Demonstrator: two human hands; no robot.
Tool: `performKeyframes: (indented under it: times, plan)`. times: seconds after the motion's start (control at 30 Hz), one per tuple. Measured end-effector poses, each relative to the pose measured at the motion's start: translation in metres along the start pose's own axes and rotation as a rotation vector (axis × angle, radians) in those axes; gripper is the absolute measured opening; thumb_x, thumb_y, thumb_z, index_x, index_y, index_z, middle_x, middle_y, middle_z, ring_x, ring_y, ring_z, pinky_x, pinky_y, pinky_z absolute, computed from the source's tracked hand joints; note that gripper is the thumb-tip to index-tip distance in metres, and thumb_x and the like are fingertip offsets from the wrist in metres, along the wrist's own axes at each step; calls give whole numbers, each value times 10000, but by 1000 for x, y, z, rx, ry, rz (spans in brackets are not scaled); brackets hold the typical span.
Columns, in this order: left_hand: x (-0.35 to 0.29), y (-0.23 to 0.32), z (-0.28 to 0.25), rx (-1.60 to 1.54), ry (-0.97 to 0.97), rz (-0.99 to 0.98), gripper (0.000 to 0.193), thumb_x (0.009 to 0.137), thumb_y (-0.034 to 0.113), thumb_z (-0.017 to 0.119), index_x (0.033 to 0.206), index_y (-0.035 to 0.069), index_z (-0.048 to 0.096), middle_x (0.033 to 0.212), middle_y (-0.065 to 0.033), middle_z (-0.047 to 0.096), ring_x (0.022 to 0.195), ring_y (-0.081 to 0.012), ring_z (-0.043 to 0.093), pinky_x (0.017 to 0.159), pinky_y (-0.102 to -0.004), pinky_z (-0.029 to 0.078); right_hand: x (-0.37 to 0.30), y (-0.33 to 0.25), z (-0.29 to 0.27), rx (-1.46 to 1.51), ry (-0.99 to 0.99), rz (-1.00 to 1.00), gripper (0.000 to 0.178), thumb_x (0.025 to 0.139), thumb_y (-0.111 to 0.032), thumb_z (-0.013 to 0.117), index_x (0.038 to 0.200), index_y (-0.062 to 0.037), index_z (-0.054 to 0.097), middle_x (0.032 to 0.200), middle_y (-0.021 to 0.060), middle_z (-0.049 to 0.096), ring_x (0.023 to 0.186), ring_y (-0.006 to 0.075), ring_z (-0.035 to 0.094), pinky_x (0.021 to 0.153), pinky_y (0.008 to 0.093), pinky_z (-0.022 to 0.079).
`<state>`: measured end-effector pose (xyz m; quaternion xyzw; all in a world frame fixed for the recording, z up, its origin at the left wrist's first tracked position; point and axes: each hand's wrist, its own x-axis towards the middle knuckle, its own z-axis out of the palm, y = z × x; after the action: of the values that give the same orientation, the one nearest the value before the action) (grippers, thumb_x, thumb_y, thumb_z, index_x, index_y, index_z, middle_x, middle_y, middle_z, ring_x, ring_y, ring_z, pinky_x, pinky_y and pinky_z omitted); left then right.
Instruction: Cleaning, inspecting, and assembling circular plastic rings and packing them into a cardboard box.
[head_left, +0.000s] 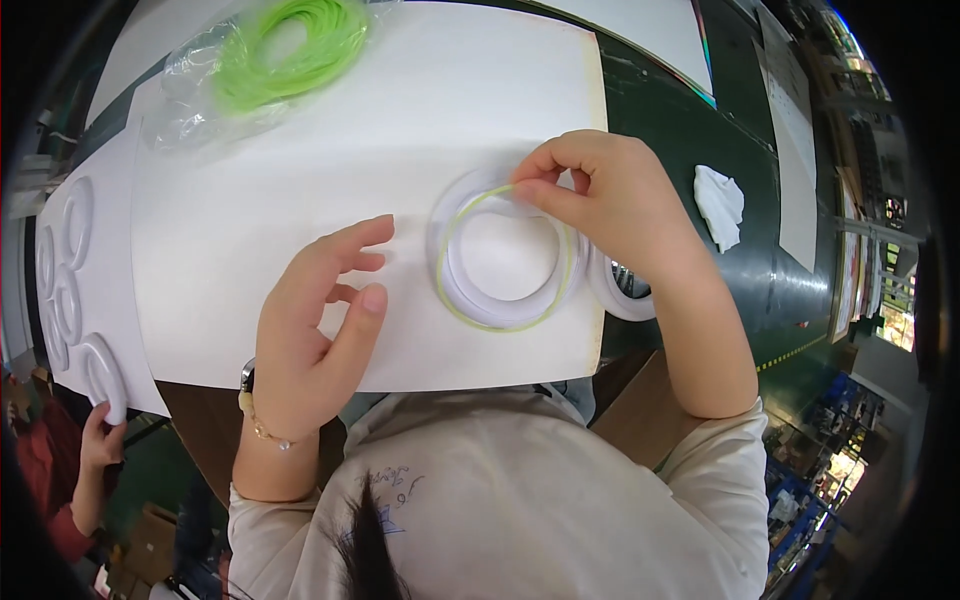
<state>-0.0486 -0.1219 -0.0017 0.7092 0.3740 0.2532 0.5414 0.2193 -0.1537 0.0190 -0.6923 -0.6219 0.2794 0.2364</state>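
Observation:
A thin yellow-green loop (439,265) lies around the upper face of a white ring (468,297) on the white sheet. At the ring's far edge, the thumb and forefinger of my right hand (615,195) pinch this loop. My left hand (310,325) is held to the left of the ring, fingers apart and holding nothing. Partly under my right forearm, a second white ring (605,290) sits beside the first, with something dark inside it. My fingers hide a short stretch of the loop and the first ring's far right side.
A clear plastic bag (185,105) with bright green loops (235,65) lies at the far left of the white sheet (250,190). Several white rings (76,225) rest at the left, where another person's hand (98,440) touches one. A crumpled white cloth (718,205) lies on the dark green tabletop (650,120).

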Motion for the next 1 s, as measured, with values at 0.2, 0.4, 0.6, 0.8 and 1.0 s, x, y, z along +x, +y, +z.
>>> performKeyframes:
  times: [0.2, 0.4, 0.6, 0.8, 1.0]
  plan:
    - [5, 4, 0, 76, -93, -38, 405, 902, 117, 547, 1296, 24, 548, 1239, -88, 607, 1040, -187, 579, 812, -282, 462, 11, 6, -2, -30, -17, 49, 104, 774, -104, 721, 855, -39, 722, 624, 6, 515, 552, 85, 362, 503, 254, 328]
    - [8, 7, 4, 105, -152, -18, 407, 880, 78, 566, 1284, 33, 558, 1219, -95, 622, 982, -185, 590, 747, -271, 474, 13, 12, -2, -53, -35, 63, 107, 777, -95, 716, 860, -29, 718, 628, 8, 522, 555, 86, 372, 508, 255, 336]
    - [4, 6, 14, 203, -137, 106, 410, 849, 40, 583, 1259, 25, 571, 1149, -113, 649, 924, -212, 609, 704, -285, 486, 9, 16, -4, -26, -36, 103, 99, 780, -82, 715, 866, -32, 718, 659, 16, 565, 571, 89, 406, 523, 253, 360]
    - [1, 6, 15, 369, -173, 301, 440, 774, 6, 644, 1209, -3, 577, 1075, -169, 650, 916, -331, 623, 811, -382, 504, 9, 18, 1, 10, -41, 41, 101, 782, -91, 721, 867, -37, 719, 674, 23, 579, 580, 99, 427, 534, 256, 374]
    - [-12, 4, 27, 252, -193, 342, 445, 754, -5, 638, 1196, -9, 587, 1109, -178, 643, 939, -353, 618, 863, -404, 489, 7, 15, 2, -31, -19, 12, 107, 773, -100, 726, 868, -49, 722, 722, 50, 619, 580, 133, 468, 550, 278, 404]
